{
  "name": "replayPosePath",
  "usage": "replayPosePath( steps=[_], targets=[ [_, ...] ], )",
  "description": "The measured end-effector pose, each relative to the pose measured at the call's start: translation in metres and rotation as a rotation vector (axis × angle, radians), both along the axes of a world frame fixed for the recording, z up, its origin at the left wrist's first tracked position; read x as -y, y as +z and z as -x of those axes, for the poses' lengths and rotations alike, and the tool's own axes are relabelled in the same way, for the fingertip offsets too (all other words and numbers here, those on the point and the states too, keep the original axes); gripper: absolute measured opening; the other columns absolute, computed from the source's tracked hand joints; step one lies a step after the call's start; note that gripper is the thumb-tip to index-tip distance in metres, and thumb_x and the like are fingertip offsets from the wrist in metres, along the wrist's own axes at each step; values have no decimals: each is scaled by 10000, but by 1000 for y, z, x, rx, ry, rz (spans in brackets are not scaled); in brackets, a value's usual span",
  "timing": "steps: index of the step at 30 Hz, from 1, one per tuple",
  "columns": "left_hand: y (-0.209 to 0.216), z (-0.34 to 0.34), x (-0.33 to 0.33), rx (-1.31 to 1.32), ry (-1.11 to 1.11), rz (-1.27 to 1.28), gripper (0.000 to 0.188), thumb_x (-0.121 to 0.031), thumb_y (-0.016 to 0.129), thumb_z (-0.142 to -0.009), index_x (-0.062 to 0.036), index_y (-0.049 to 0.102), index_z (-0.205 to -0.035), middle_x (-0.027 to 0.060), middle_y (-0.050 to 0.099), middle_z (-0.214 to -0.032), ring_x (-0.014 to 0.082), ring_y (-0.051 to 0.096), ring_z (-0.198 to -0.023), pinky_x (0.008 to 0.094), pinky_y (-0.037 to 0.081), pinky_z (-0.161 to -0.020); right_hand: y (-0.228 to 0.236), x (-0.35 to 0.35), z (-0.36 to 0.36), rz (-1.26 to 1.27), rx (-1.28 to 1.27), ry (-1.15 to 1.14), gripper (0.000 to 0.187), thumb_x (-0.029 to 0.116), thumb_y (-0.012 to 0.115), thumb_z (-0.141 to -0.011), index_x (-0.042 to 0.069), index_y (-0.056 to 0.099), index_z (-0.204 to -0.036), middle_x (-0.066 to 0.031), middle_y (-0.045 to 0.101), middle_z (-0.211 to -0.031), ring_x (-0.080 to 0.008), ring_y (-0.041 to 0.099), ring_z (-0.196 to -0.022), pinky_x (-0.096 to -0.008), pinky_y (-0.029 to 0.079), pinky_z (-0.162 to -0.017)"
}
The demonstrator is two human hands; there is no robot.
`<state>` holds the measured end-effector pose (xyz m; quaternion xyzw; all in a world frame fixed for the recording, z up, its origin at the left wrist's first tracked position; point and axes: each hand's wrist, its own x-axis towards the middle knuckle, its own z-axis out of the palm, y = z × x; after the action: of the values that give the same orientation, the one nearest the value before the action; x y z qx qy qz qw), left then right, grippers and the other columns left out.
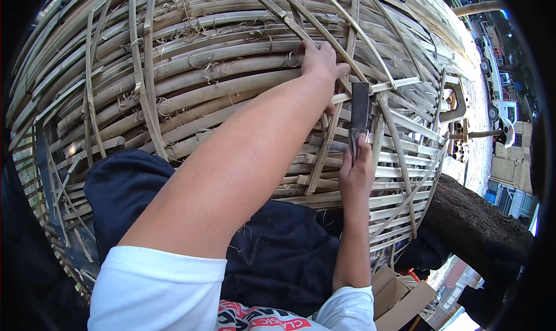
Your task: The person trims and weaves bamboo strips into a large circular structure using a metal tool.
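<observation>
My left hand [319, 62] reaches across the pile, its fingers curled about a split bamboo strip [284, 17] that runs up toward the top edge. Its fingertips are partly hidden behind the hand. In my right hand [356, 172] is the handle of a cleaver [359, 106], whose dark, square-ended blade points away from me. The blade stands close to the right of my left wrist, over crossing bamboo slats [398, 85]. Beneath both hands lie long split bamboo pieces [231, 79], with thin curled shavings among them.
Dark cloth [278, 256] covers my lap. A thick tree trunk [472, 215] leans in at the right, above an open cardboard box [399, 299]. Hollow bricks [460, 140] lie past the bamboo. Farther off stands a white truck [505, 111].
</observation>
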<state>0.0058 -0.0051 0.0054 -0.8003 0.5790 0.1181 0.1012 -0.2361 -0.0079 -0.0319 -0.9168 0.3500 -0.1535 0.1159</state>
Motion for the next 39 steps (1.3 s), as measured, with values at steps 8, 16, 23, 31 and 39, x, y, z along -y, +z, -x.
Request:
replayPosePath(
  steps=[8,16,23,31,39],
  targets=[
    [1,2,0,15,-9,0,1126,-791,778,-574,-261,404,-1494,87,534,-1359,272,440,-1310,551,427,-959,-6,4,20,195,350,196,368,55,627,-990,19,473,-1322,-290,642,-1129,-412,681,-979,-442,529,-850],
    [8,1,-2,-14,-5,-13,1129,-794,773,-574,-256,404,-1495,88,533,-1370,273,437,-1326,575,415,-982,3,-6,19,197,550,220,455,25,648,-961,43,437,-1363,-267,629,-1049,-412,672,-848,-427,536,-713],
    [-2,0,-4,-5,-17,25,1110,-782,778,-580,-270,409,-1493,84,519,-1408,274,412,-1365,593,377,-1026,36,-25,4,27,461,208,483,-31,609,-970,14,372,-1388,-214,584,-1028,-302,604,-767,-408,516,-707],
    [-1,4,-4,38,-6,49,1101,-793,766,-592,-276,404,-1494,74,522,-1408,260,410,-1369,596,389,-1017,19,-18,-3,100,222,178,449,59,636,-962,59,454,-1373,-224,600,-915,-412,651,-731,-489,508,-621],
    [0,3,1,47,-9,28,1098,-807,747,-603,-268,400,-1495,65,526,-1378,254,420,-1339,580,403,-994,25,-11,0,68,280,149,423,64,636,-969,49,450,-1348,-228,627,-994,-409,670,-882,-476,526,-700]
  ],
)
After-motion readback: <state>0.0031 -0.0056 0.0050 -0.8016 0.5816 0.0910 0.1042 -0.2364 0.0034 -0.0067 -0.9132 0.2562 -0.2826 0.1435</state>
